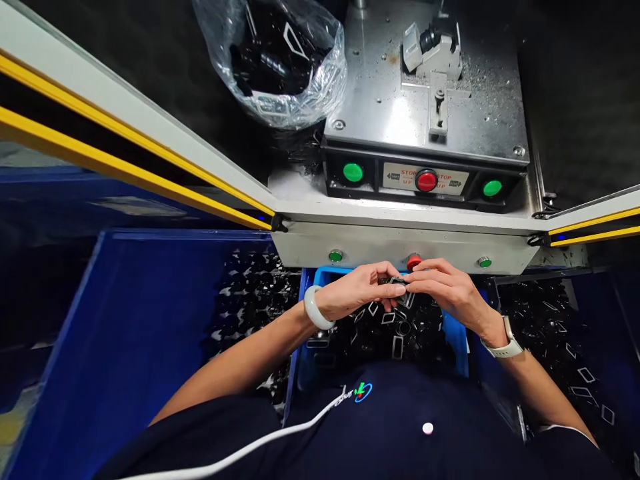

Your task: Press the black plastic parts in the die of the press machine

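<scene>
My left hand and my right hand meet over a blue bin, thumbs and fingers closed on a small black part with a bright rectangular rim. Fingers cover much of this part, so its full shape is hidden. Beneath both hands, the blue bin holds a heap of black parts, several with shiny rectangular frames. Just beyond my right fingertips is a red button on the pale machine front.
Ahead stands a machine with a metal plate, a clamping fixture, green buttons and a red button. A plastic bag of black parts sits left of it. Yellow-striped guards flank the opening. More black parts lie right.
</scene>
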Motion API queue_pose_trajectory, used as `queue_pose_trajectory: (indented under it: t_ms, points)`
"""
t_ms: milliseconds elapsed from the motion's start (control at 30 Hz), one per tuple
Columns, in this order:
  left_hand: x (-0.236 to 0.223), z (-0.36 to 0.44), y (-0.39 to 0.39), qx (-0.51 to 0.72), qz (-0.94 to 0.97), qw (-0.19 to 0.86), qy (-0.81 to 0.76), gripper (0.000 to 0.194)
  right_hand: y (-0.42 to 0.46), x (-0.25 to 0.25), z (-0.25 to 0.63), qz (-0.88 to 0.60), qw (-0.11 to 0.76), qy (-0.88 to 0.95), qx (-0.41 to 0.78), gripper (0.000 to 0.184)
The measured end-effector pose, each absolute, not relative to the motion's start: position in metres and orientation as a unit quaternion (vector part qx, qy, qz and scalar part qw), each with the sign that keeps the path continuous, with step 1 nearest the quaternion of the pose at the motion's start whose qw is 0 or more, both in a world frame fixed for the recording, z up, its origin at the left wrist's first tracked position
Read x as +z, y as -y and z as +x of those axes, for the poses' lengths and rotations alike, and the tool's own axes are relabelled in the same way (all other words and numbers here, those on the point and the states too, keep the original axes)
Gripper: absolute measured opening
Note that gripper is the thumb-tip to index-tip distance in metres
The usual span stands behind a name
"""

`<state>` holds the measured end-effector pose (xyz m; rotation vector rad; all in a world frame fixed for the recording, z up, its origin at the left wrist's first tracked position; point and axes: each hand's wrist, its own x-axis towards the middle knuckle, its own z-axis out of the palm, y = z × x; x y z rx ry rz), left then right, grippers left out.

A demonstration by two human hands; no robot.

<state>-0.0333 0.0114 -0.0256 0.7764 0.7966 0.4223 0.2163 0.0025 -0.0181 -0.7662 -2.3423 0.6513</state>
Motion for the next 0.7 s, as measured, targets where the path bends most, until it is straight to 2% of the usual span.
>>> queue_pose_trajectory:
  t_ms: [100, 233, 267, 367, 433, 567, 700]
  points:
    - [-0.008, -0.038, -0.038, 0.252, 0.386, 0.801, -0.383, 0.034, -0.042, 0.014, 0.216, -0.307, 0.303, 0.871, 0.236, 0.027]
    - [0.026, -0.038, -0.103, 0.412, 0.436, 0.695, -0.396, 0.032, -0.155, 0.062, 0.19, -0.477, 0.378, 0.79, 0.078, 0.019]
    - [0.034, -0.035, -0.124, 0.452, 0.447, 0.658, -0.403, 0.032, -0.191, 0.071, 0.179, -0.526, 0.37, 0.765, 0.045, 0.024]
    - [0.051, -0.026, -0.19, 0.552, 0.455, 0.542, -0.442, 0.026, -0.287, 0.091, 0.149, -0.659, 0.336, 0.672, 0.036, 0.065]
    - [0.061, -0.02, -0.231, 0.593, 0.444, 0.479, -0.47, 0.022, -0.319, 0.1, 0.139, -0.668, 0.324, 0.666, 0.072, 0.066]
    - [0.078, -0.007, -0.297, 0.577, 0.444, 0.437, -0.528, 0.014, -0.279, 0.113, 0.162, -0.565, 0.305, 0.766, 0.039, 0.042]
    - [0.078, 0.021, -0.351, 0.515, 0.485, 0.446, -0.548, 0.013, -0.155, 0.109, 0.237, -0.524, 0.223, 0.822, 0.012, 0.039]
